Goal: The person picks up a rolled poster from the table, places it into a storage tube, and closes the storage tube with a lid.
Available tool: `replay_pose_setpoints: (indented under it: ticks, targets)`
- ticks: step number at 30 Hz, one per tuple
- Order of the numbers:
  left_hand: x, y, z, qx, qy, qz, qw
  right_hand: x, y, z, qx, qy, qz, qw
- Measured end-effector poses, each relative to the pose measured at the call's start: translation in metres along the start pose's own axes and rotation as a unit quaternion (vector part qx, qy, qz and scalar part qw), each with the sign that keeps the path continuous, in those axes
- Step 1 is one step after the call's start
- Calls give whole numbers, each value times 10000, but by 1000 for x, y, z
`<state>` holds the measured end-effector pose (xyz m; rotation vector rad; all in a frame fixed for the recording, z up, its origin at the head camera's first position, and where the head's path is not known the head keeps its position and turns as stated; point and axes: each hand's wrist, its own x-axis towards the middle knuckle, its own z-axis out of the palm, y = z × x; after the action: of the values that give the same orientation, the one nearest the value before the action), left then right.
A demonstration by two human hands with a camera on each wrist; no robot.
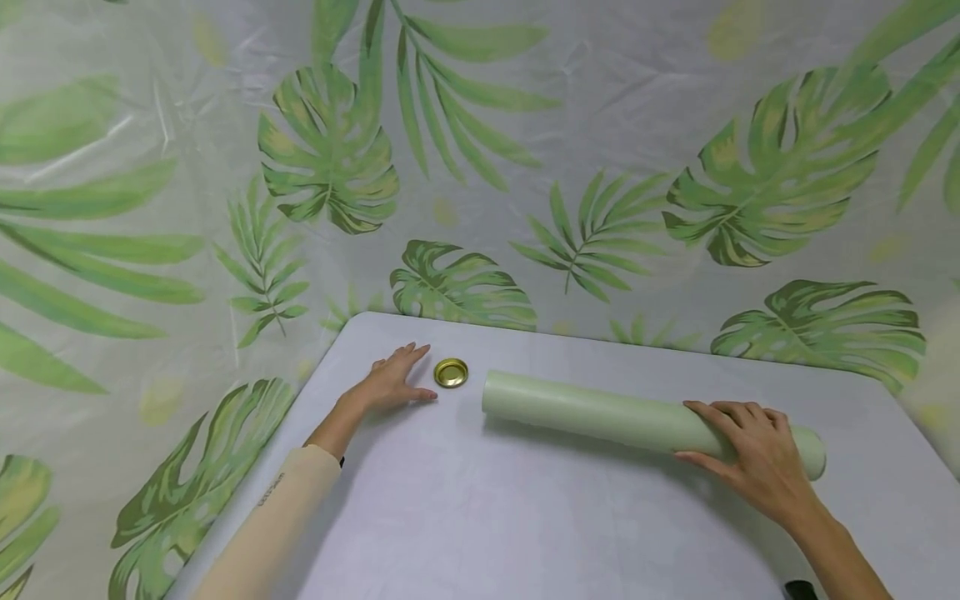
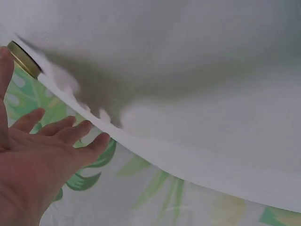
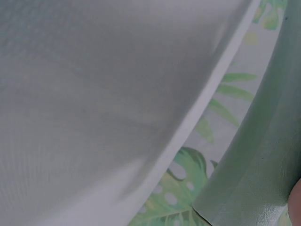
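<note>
A long pale green roll (image 1: 585,408) lies across the right half of the white table. My right hand (image 1: 757,454) grips it near its right end, fingers over the top and thumb on the near side. In the right wrist view the green roll (image 3: 254,165) runs down the right side, with just a fingertip (image 3: 295,202) showing at the edge. A round gold jar lid (image 1: 451,373) sits left of the roll, its rim facing up. Beside the lid, my left hand (image 1: 390,379) reaches with fingers spread and nothing held; the left wrist view shows the lid (image 2: 26,59) past its fingers.
The white table (image 1: 480,517) has a rounded far left corner. A leaf-printed sheet (image 1: 480,167) fills the background behind and beside it. Something small and black (image 1: 800,590) shows at the bottom edge near the right forearm.
</note>
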<state>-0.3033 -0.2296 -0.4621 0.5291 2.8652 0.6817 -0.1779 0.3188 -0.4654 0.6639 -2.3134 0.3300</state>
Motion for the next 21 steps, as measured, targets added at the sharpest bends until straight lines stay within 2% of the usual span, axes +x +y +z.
replay_pose_setpoints:
  ticks: [5, 10, 15, 21]
  targets:
    - [17, 8, 2, 94, -290, 142, 9994, 0, 1, 0, -27, -19, 2, 10000]
    - [29, 13, 5, 143, -384, 307, 9987, -1, 2, 0, -77, -23, -17, 10000]
    - [36, 17, 8, 138, -453, 461, 9978, -1, 2, -1, -43, -70, 7, 10000]
    - [39, 15, 11, 95, -425, 468, 9980, -1, 3, -1, -75, -50, -6, 10000]
